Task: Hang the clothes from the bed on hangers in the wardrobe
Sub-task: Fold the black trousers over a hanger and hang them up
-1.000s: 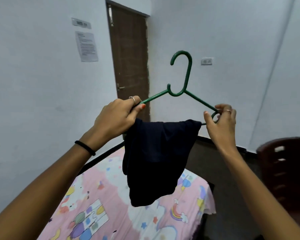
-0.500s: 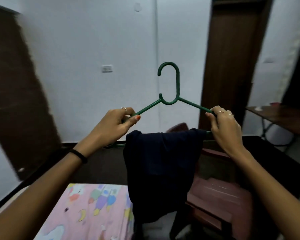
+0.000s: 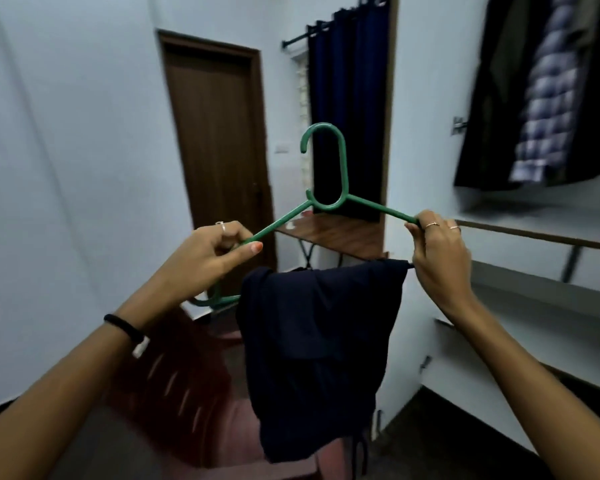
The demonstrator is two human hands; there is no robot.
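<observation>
I grip the stiff, light hanger (image 3: 329, 199) by both arms, left hand (image 3: 205, 258) and right hand (image 3: 437, 251) clenched on it, soft garment (image 3: 312, 351) (likely to slide) draped between.

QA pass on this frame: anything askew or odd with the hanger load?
Slightly. The dark garment sits bunched toward the right end of the green hanger, near the right hand, leaving bare bar by the left hand.
</observation>
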